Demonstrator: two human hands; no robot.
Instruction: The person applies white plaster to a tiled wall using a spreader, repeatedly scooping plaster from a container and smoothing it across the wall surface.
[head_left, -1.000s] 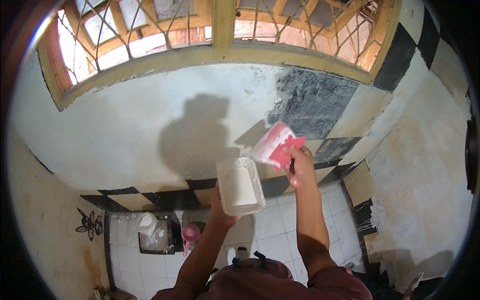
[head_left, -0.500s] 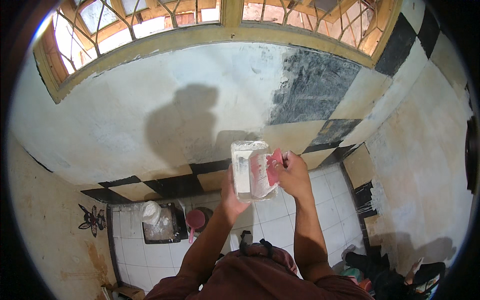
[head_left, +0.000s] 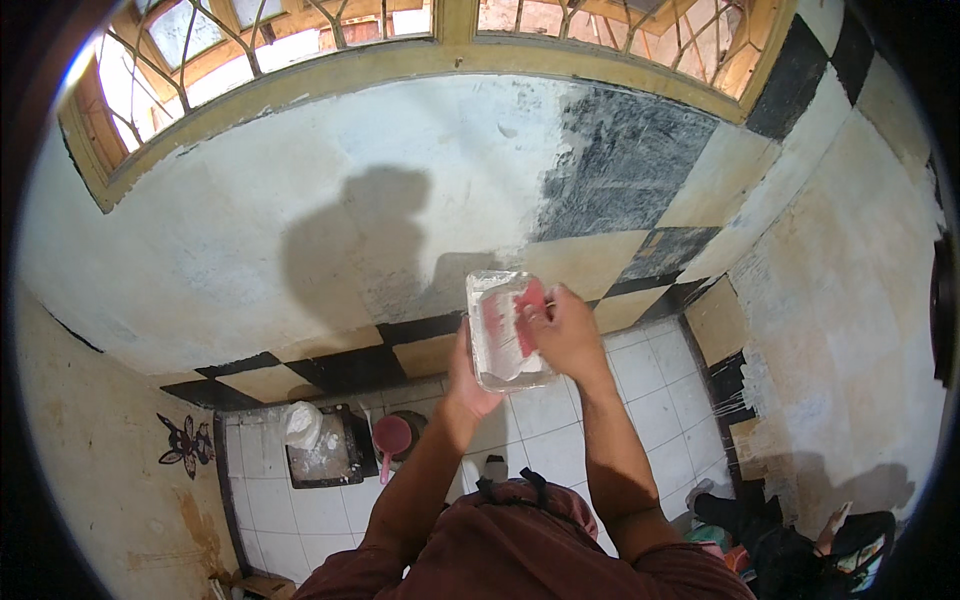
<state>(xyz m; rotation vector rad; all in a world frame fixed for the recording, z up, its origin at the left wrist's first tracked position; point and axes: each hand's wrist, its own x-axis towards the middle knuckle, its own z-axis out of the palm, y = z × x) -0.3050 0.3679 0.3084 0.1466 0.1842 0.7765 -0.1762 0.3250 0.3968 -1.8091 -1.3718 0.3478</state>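
My left hand (head_left: 472, 382) grips a translucent rectangular plastic tub (head_left: 482, 296) of white paste from the left side and underneath, holding it up before the wall. My right hand (head_left: 568, 328) is closed on a red flat scraper (head_left: 529, 301), whose white-smeared blade lies down inside the tub. Much of the tub's inside is covered by the blade. Behind them is the wall (head_left: 420, 130), mostly whitish, with black and beige checks along its bottom and right part.
A barred wooden window (head_left: 450, 56) spans the top. On the tiled floor (head_left: 545, 455) stand a dark tray (head_left: 340, 465) with a white bag (head_left: 300, 425) and a pink dipper (head_left: 392, 436). Dark piled items (head_left: 820, 540) lie at the lower right, beside the right wall (head_left: 820, 330).
The scraper has moved from above and right of the tub down and left into it. The tub has risen and shifted slightly right, and my right hand has moved left with the scraper.
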